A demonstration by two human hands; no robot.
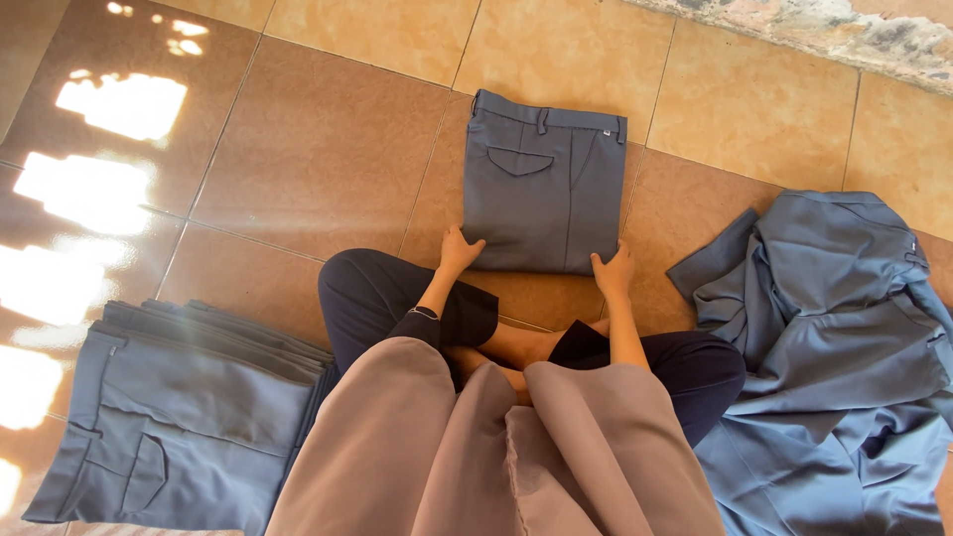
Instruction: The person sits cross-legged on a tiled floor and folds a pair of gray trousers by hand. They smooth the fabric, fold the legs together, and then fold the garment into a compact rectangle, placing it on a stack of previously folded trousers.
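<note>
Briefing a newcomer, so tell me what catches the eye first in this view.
Centre stage, a folded pair of grey trousers lies on the tiled floor, with the left hand and right hand on its near corners. A neat stack of folded trousers sits lower left; a rumpled heap of grey garments sprawls at right.
</note>
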